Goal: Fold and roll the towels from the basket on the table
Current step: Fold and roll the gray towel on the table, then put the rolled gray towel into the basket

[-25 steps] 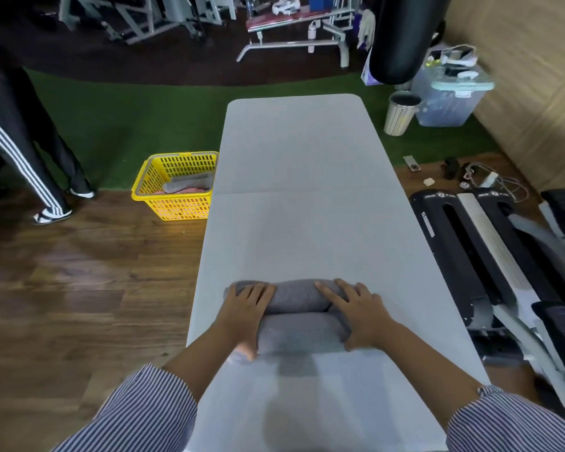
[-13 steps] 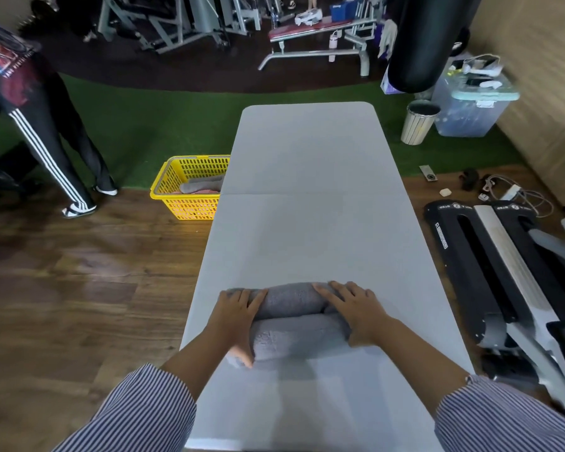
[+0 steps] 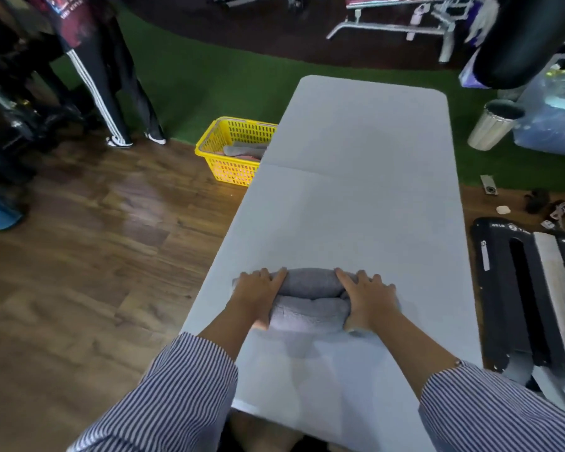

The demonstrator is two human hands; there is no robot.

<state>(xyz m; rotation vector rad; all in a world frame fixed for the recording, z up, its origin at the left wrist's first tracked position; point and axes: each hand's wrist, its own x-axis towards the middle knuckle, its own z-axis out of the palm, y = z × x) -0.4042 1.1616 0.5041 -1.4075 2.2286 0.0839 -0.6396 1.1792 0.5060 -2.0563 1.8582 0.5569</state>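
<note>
Pressing down on either end of a grey towel, both hands work the roll on the near part of a pale grey bench. The left hand covers the towel's left end, fingers spread forward over the top and thumb down the near side; the right hand mirrors it on the right end, fingers flat and splayed rather than clenched. Neither hand appears to be lifting the cloth; both seem to bear on it from above.

Between the hands the towel shows as two rounded bands, a darker one farther off and a paler one nearer, with no flat tail of cloth visible ahead of them. That suggests the rolling step is at or close to its end, though whether the two bands are one tight roll or a fold not yet closed cannot be told from here.

The next move likely calls for even pressure from both hands so the ends stay level, then a firm tuck or squeeze before letting go, since a loose roll of soft cloth tends to spring open.

Beyond the hands, most of the bench is bare of towels. A yellow basket stands on the wooden floor just beside the bench's left edge, with at least one more grey towel lying in it, so more towels look to be waiting. A person in striped track trousers stands well apart at far left.
</note>
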